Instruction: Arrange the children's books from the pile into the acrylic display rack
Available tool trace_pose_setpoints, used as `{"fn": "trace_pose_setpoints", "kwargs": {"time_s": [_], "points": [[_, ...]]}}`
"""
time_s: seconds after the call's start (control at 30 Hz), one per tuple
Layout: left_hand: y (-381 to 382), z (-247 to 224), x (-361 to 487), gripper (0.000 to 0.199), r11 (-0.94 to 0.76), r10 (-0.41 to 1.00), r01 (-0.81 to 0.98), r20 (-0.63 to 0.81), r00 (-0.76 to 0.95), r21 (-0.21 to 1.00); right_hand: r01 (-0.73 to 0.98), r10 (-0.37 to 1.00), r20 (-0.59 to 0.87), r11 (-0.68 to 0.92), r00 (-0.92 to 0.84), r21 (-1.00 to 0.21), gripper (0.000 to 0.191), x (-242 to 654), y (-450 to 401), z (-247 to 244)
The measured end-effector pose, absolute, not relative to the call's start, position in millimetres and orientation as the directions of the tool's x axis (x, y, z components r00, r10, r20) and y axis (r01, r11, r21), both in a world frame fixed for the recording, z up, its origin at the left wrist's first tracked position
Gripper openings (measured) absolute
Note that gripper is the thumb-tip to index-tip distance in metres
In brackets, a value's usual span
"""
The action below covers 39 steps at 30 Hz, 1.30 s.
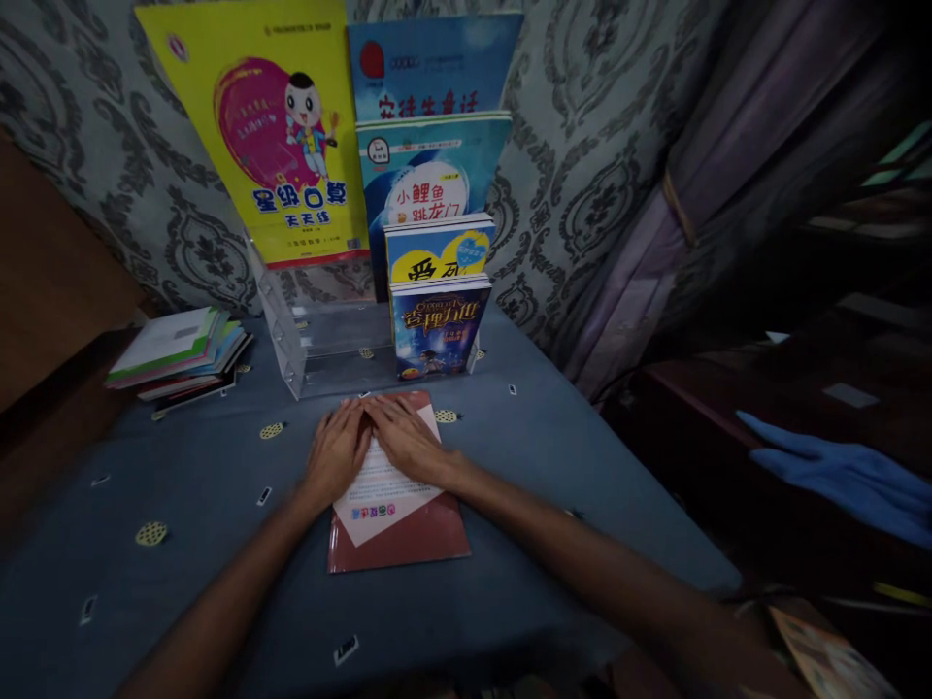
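A thin reddish-brown book (429, 539) lies flat on the blue tablecloth, its cover marked by a pale slanted panel of print. Both hands rest on its upper part, palms down. My left hand (339, 449) has its fingers stretched out toward the far edge of the book. My right hand (403, 437) lies flat beside it, fingers extended, and the fingertips of the two hands meet near the top of the cover. Neither hand grips the book. Just beyond them stands a clear tiered book stand (281, 330).
The stand holds a yellow workbook (211, 58) and, in its right column, several books, a dark blue book (441, 335) frontmost. A stack of books (182, 349) lies at the left. Right of the table are a purple curtain (641, 262) and a blue glove (837, 471).
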<state>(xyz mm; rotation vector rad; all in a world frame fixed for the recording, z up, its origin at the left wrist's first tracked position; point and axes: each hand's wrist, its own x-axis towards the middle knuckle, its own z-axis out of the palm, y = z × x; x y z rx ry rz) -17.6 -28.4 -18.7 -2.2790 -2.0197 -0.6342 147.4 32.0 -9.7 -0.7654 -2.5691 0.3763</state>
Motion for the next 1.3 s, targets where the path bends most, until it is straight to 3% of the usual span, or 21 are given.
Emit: {"fn": "trace_pose_setpoints", "kwargs": {"time_s": [0.5, 0.8, 1.03, 1.3], "points": [[-30.7, -15.6, -14.0, 0.047, -0.13, 0.95, 0.967, 0.305, 0.059, 0.218, 0.615, 0.748, 0.264, 0.655, -0.608, -0.439, 0.043, 208.6, 48.1, -14.8], [-31.5, -12.8, -13.0, 0.048, -0.134, 0.954, 0.979, 0.287, 0.084, 0.157, 0.562, 0.738, 0.37, 0.671, -0.564, -0.483, 0.036, 210.1, 52.0, -14.4], [-27.4, -6.2, -16.0, 0.051, -0.224, 0.951, 0.973, 0.228, 0.209, 0.045, 0.497, 0.726, 0.387, 0.678, -0.569, -0.542, 0.039, 214.6, 60.2, -20.7], [-7.4, -3.4, -13.0, 0.057, -0.416, 0.907, 0.906, 0.102, 0.408, 0.081, 0.484, 0.735, 0.338, 0.654, -0.588, -0.582, 0.047, 222.7, 68.1, -15.3]]}}
